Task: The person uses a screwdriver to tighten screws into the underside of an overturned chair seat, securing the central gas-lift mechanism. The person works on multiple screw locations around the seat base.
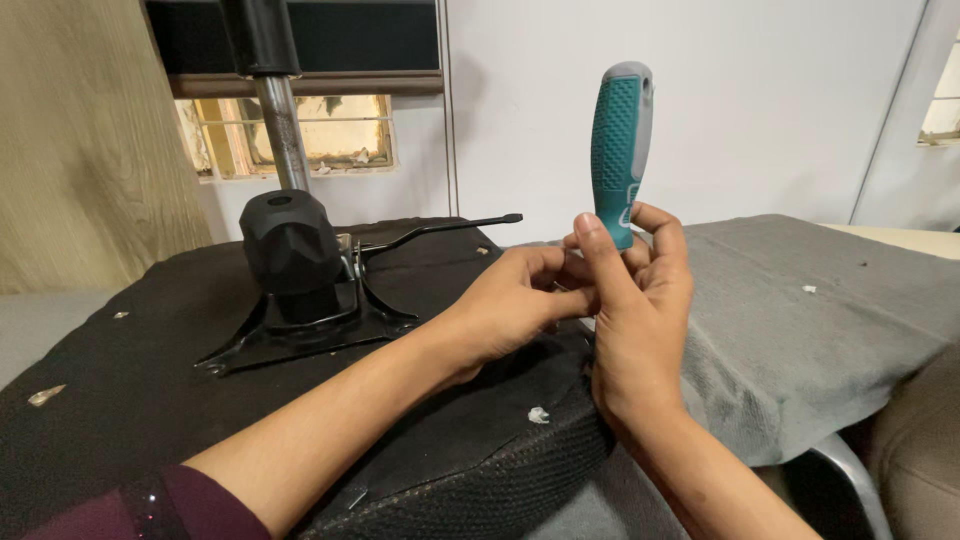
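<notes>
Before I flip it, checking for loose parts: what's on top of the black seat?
A black tilt mechanism with a lever, plus pale scraps. Both hands hide the seat beneath them.

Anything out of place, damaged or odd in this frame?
Yes: an office chair seat lies upside down, its black tilt mechanism facing up. Pale scraps litter its underside and the grey cloth. Both hands hold a teal-handled screwdriver handle-up.

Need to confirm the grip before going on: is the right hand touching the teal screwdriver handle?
Touching. The head view shows the right hand with its fingers wrapped around the lower end of the upright teal screwdriver handle.
</notes>
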